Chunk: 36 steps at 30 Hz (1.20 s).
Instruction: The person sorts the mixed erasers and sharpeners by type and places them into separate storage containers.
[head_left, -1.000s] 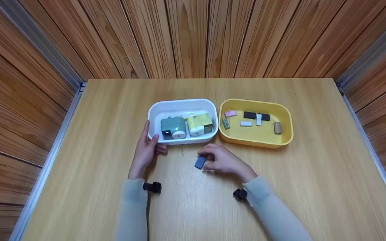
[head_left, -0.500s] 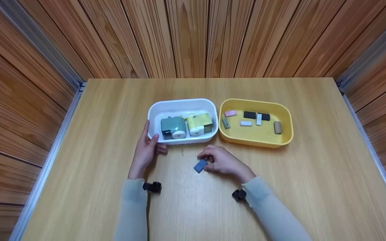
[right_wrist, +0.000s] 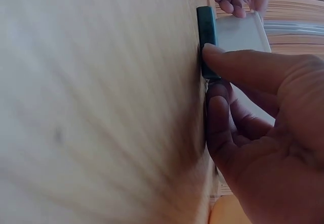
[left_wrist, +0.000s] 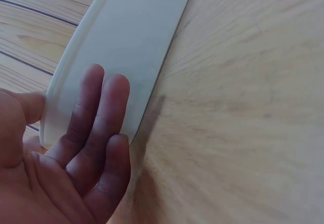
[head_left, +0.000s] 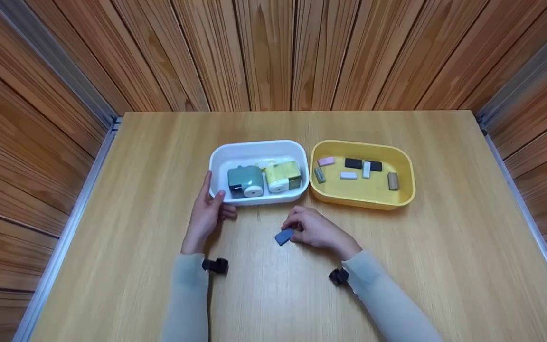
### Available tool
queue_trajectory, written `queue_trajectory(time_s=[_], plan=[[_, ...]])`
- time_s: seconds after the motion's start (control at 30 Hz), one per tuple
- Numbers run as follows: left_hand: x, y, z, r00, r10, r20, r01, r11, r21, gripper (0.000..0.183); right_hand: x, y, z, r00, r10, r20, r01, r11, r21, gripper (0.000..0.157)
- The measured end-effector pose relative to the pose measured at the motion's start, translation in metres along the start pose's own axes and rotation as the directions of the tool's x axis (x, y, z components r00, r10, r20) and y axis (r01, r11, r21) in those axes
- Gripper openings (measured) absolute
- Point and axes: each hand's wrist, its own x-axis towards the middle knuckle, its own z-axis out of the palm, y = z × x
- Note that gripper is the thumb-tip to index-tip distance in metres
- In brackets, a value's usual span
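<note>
In the head view my left hand [head_left: 204,216] holds the near left corner of a white plastic bin [head_left: 259,145]. The thumb lies over the bin's rim, and several fingers rest against its outer wall, seen in the left wrist view. A teal pencil sharpener [head_left: 246,178] and a yellow pencil sharpener [head_left: 283,175] sit inside. In front of the bins my right hand [head_left: 318,229] pinches a dark blue eraser [head_left: 283,236] low over the table. Thumb and fingertips are at its right end; in the right wrist view the thumb presses on the eraser [right_wrist: 206,27].
A yellow bin [head_left: 363,202] stands right of the white one, close against it. Lying in it are a pink eraser [head_left: 326,161], a brown one [head_left: 393,181] and several black, white and green ones. Wood-panelled walls [head_left: 273,57] enclose the wooden table [head_left: 136,237].
The blue eraser has turned and shifted slightly toward me, its long side now lying more sideways. My right hand has moved a little with it. The left hand and both bins stay put.
</note>
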Motion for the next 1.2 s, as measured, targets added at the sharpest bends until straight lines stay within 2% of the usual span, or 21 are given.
queue_trajectory(time_s=[0.43,0.73,0.87,1.1,1.2], plan=[[-0.001,0.003,0.000,1.000,-0.005,0.014,0.006,0.999,-0.040,0.063,-0.002,-0.003,-0.007,1.000,-0.016,-0.011,0.016,1.000,0.020,0.024],[0.000,0.002,0.000,1.000,0.002,0.012,-0.002,1.000,-0.028,0.064,-0.007,-0.012,-0.019,0.999,0.031,-0.024,-0.029,0.998,0.063,0.026],[0.000,0.002,0.000,1.000,0.000,0.005,0.000,1.000,-0.019,0.063,-0.010,-0.017,-0.026,0.999,0.018,-0.040,-0.015,0.998,0.064,0.025],[-0.001,0.000,0.001,1.000,0.012,0.003,-0.012,0.999,-0.045,0.065,-0.015,-0.026,-0.033,0.995,-0.065,-0.082,0.066,0.998,0.013,0.026],[0.000,0.000,0.002,1.000,0.005,-0.005,-0.006,0.999,-0.043,0.064,-0.017,-0.029,-0.034,0.995,-0.057,-0.082,0.060,0.998,0.034,0.026]])
